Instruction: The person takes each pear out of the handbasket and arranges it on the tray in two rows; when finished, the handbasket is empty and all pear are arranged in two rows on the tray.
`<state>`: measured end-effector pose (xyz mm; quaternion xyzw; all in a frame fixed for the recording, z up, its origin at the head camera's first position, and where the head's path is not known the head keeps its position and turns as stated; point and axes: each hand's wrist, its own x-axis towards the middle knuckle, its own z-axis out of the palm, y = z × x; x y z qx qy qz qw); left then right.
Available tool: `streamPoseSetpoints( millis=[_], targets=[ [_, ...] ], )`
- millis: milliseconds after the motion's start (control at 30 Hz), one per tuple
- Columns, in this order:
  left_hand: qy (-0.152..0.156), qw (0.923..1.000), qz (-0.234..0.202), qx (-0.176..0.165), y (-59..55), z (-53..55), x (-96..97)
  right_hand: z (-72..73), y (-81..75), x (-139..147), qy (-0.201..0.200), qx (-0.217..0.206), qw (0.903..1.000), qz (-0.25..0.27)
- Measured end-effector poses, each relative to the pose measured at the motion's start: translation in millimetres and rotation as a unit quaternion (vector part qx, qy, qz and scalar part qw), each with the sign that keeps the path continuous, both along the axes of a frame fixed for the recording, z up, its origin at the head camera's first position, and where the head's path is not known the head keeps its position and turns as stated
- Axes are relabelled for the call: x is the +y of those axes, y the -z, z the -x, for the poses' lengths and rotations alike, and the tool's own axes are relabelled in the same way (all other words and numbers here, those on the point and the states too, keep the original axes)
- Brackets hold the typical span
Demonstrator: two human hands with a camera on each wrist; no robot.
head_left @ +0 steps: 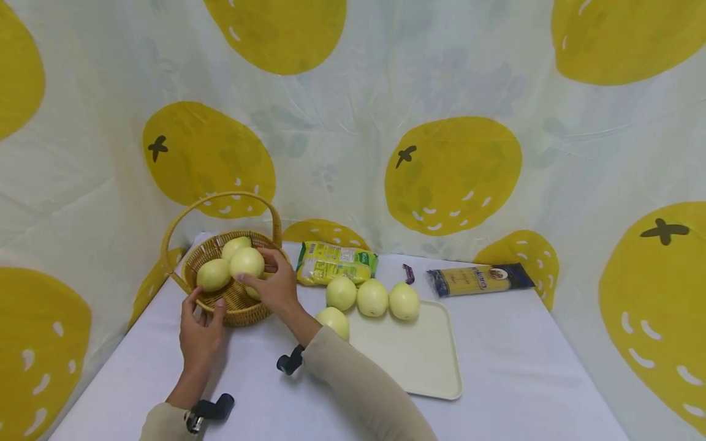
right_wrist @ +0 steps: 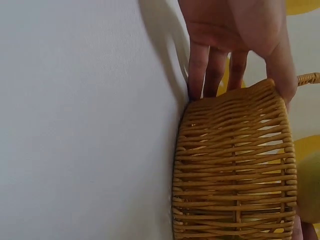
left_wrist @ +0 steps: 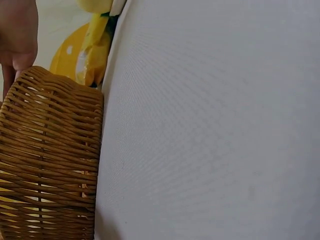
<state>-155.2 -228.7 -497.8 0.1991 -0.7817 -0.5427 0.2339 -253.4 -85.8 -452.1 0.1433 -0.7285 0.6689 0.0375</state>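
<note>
A wicker basket (head_left: pixel 237 315) with a tall arched handle stands at the table's left and contains pale yellow-green melons, among them an oval one (head_left: pixel 213 275). My right hand (head_left: pixel 278 285) holds another melon (head_left: pixel 246 263) between thumb and fingers above the basket's inside. My left hand (head_left: pixel 200 334) grips the basket's front-left side, thumb near the rim. In the right wrist view, the left hand's fingers (right_wrist: pixel 216 70) reach along the outer wall of the basket (right_wrist: pixel 235 165). The left wrist view shows the basket's wall (left_wrist: pixel 50 150) close up; the held melon is hidden there.
A cream tray (head_left: pixel 419 361) lies right of the basket, with several melons (head_left: pixel 372 298) along its back and left edges. Behind are a yellow-green packet (head_left: pixel 331 263), a small purple wrapper (head_left: pixel 408 274) and a pasta bag (head_left: pixel 480 280). A patterned curtain (head_left: pixel 342 153) encloses the table.
</note>
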Motion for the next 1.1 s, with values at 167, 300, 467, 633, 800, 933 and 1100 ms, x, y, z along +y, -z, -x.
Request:
streamPoseSetpoints(
  millis=[167,300,467,633,800,933,1100],
  targets=[
    [-0.001,1.0,-0.002,-0.003,-0.1,0.0,-0.4,-11.8,-4.5,7,0.003,-0.037,0.9992,0.015],
    [-0.003,0.9999,-0.002,-0.011,0.6,0.3,-0.8,-21.7,-8.2,12,0.015,-0.056,0.9979,0.027],
    [-0.003,0.9999,-0.003,-0.012,1.0,0.0,-0.7,-34.7,-10.9,19,0.033,-0.069,0.9961,0.043],
    [-0.002,1.0,-0.005,-0.008,1.8,-0.3,-0.4,-48.6,-13.2,28,0.045,-0.07,0.9953,0.05],
    [0.0,1.0,-0.007,-0.003,2.9,0.0,-0.2,-59.5,-15.5,38,0.057,-0.046,0.9965,0.042],
    [0.001,1.0,-0.008,-0.003,2.1,0.0,1.3,-64.7,-15.8,50,0.057,-0.033,0.9964,0.053],
    [-0.001,1.0,-0.003,-0.005,0.9,-1.2,1.3,-69.3,-17.0,63,0.041,-0.039,0.9952,0.08]
  ],
)
